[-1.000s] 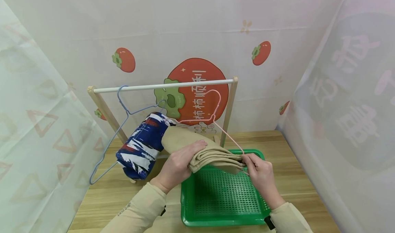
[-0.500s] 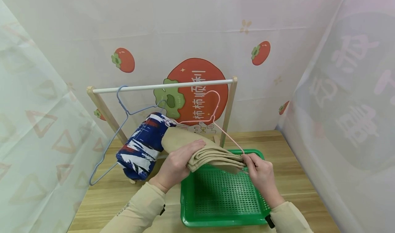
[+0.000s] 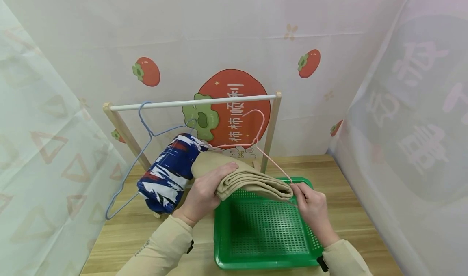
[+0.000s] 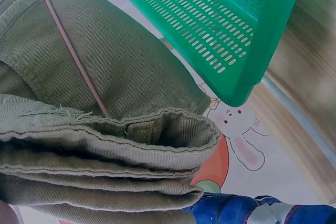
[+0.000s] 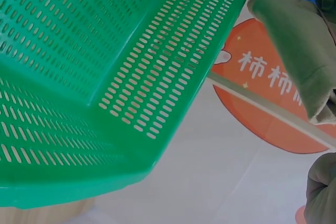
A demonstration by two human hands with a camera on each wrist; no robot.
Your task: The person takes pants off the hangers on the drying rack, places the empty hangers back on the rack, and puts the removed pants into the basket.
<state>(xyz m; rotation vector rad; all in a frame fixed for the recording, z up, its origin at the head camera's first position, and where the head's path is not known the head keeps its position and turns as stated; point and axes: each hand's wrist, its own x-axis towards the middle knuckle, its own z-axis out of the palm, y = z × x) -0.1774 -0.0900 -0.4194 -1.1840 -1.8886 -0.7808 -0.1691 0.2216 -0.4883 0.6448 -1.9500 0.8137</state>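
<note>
Folded khaki trousers point(image 3: 252, 178) hang over the bar of a pink hanger point(image 3: 272, 163). My left hand point(image 3: 206, 190) grips their near left side, thumb on top and the other fingers hidden beneath. My right hand point(image 3: 310, 203) pinches the hanger's lower right corner, just beside the right end of the cloth. The hanger's hook stands below the white rail, apart from it. In the left wrist view the stacked layers of the trousers point(image 4: 105, 156) show, and the hanger's thin rod point(image 4: 73, 56) runs across the cloth.
A wood-and-white rack point(image 3: 193, 102) stands at the back. From its rail hangs a blue hanger point(image 3: 128, 170) with a folded blue, white and red garment point(image 3: 168, 172), close to the trousers' left end. Below the hands, a green basket point(image 3: 270, 264) sits on the wooden table point(image 3: 351, 211).
My right hand has shifted slightly right with the hanger, whose hook has dropped a little to the right. The trousers' right end now lies more open, and my left hand has moved slightly left.
</note>
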